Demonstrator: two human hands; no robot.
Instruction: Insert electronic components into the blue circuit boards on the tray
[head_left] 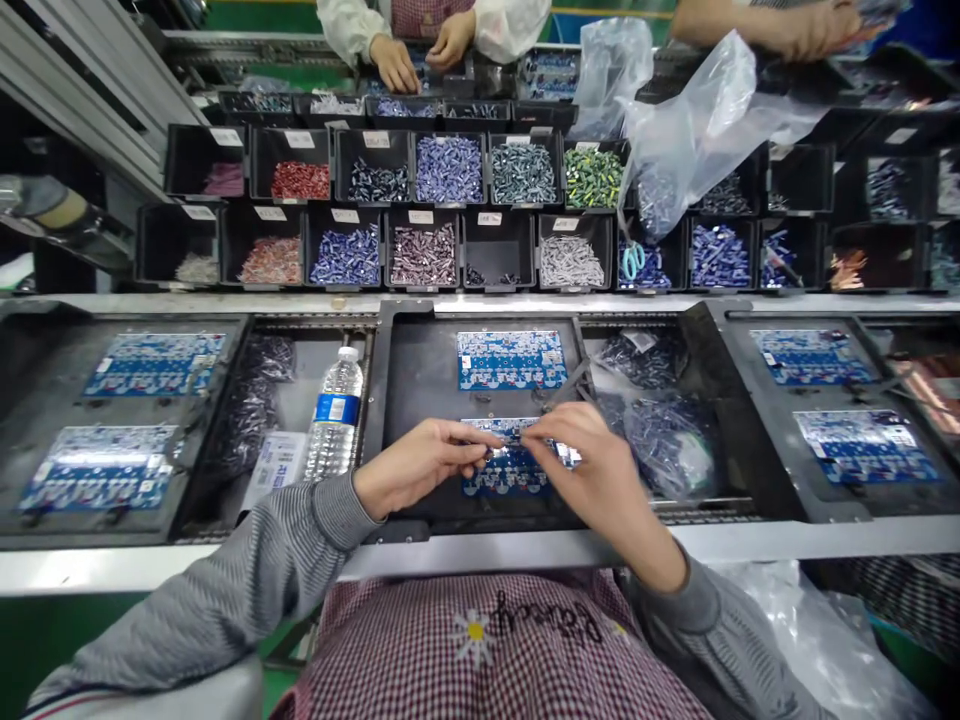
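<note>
Both hands meet over the nearer blue circuit board, which lies in a black tray. My left hand comes in from the left, thumb and fingers pinched on something small and dark near the board's upper middle. From the right, my right hand reaches over the board with thumb and forefinger pinched together. What sits between those fingertips is too small to name. The fingertips of the two hands are close together, and they hide part of the board. Behind it lies a second blue circuit board in the same tray.
Bins of small components, such as a purple-blue bin, line the back. A water bottle stands left of the tray; plastic bags of parts lie right. Light-blue scissors rest in a bin. A co-worker's hands are across the line.
</note>
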